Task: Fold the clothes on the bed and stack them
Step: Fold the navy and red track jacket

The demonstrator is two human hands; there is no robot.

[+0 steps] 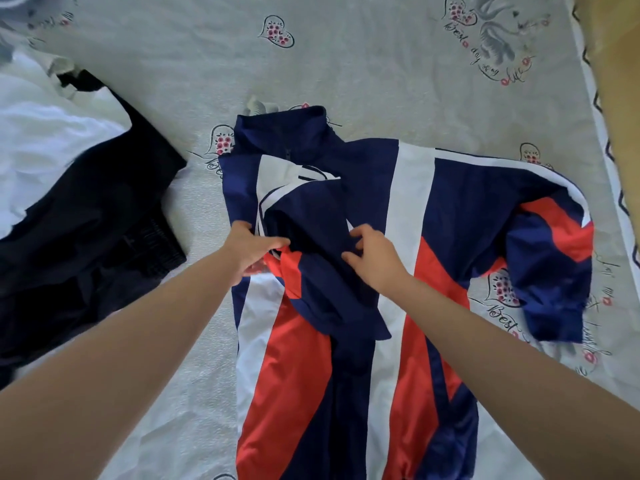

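head view: both hands are on the folded-in sleeve (322,244) at the middle of the jacket (398,271). the left hand (247,252) has its fingers curled into the fabric at the sleeve's left edge, pinching it where navy meets a red panel. the right hand (372,258) grips the sleeve's right edge, fingers bent round a navy fold, thumb towards the middle. both forearms reach in bare from the bottom corners.

the jacket is navy, white and red, lying flat on the bed (381,64) with its collar (282,128) away from the person and its hem running off the lower edge of the view. the sleeve under the hands lies diagonally across the chest. the other sleeve (550,258) is spread out to the right, bent back on itself, its cuff resting on the sheet.

to the left, well apart from the jacket, a dark garment (90,216) lies loosely rumpled, partly over something white (45,133). the sheet is pale grey with small heart prints and looping script.
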